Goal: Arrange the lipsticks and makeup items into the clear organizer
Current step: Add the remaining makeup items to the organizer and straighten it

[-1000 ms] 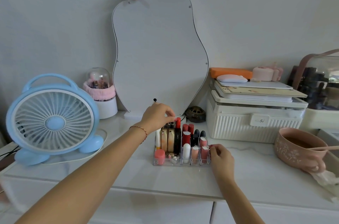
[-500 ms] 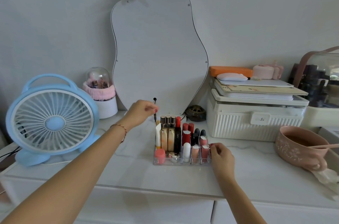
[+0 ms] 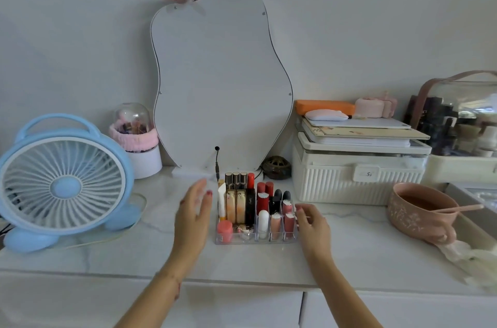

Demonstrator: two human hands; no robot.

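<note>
Lipsticks (image 3: 262, 200) and other makeup items stand upright in the clear organizer (image 3: 255, 239), which sits on the white tabletop (image 3: 349, 241) in front of the pear-shaped mirror (image 3: 220, 80). Left hand (image 3: 192, 216), blurred, is just beside the organizer's left side with fingers straight and spread, holding nothing. Right hand (image 3: 312, 225) is at the organizer's right edge, fingers loosely bent; whether it touches the wall is unclear. Farther out, a blue fan (image 3: 63, 185) stands to the left, a white ribbed box (image 3: 357, 177) and pink bowl (image 3: 422, 212) to the right.
</note>
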